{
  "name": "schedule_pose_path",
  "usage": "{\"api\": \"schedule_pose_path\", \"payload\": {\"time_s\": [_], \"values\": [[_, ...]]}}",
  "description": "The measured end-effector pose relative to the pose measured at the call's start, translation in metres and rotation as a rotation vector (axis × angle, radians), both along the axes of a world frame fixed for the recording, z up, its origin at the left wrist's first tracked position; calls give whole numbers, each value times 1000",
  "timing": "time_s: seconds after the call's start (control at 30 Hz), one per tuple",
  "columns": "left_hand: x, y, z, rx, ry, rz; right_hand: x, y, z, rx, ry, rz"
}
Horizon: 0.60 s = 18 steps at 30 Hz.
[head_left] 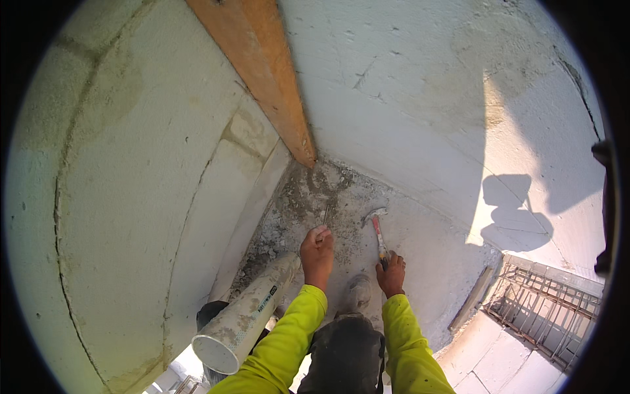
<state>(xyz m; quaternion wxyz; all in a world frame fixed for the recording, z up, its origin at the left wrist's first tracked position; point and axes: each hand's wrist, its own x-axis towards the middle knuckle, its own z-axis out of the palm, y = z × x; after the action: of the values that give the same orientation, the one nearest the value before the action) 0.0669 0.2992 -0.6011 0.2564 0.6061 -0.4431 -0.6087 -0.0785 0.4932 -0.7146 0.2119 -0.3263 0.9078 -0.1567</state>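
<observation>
My left hand (317, 255) is closed in a pinch in front of me. A thin, straight metal piece that looks like a nail (327, 213) sticks up from its fingertips. To its right, my right hand (392, 272) wraps round the dark grip of a claw hammer (377, 230). The hammer's handle is partly red, and its pale, dusty head points away from me, apart from the nail. Beyond both hands, an orange-brown timber post (269, 79) stands in the corner where two block walls meet.
A dirty white plastic pipe (262, 307) leans beside my left forearm. Rubble and dust (289, 209) cover the floor by the corner. Pale block walls (138, 164) rise on both sides. At the lower right are a wood strip (471, 299) and a steel rebar cage (541, 305).
</observation>
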Motion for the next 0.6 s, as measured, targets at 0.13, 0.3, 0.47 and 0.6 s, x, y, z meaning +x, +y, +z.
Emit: {"api": "schedule_pose_path", "payload": {"time_s": [0.13, 0.3, 0.47, 0.6], "values": [[70, 55, 38, 103, -223, -405, 17, -14, 56, -196, -119, 22], [138, 81, 159, 84, -386, -605, 31, -54, 191, -315, -231, 66], [198, 96, 310, -65, -314, -684, 33, -66, 382, -198, -394, 126], [248, 116, 418, -115, -314, -466, 62, -64, 519, -484, -287, 288]]}}
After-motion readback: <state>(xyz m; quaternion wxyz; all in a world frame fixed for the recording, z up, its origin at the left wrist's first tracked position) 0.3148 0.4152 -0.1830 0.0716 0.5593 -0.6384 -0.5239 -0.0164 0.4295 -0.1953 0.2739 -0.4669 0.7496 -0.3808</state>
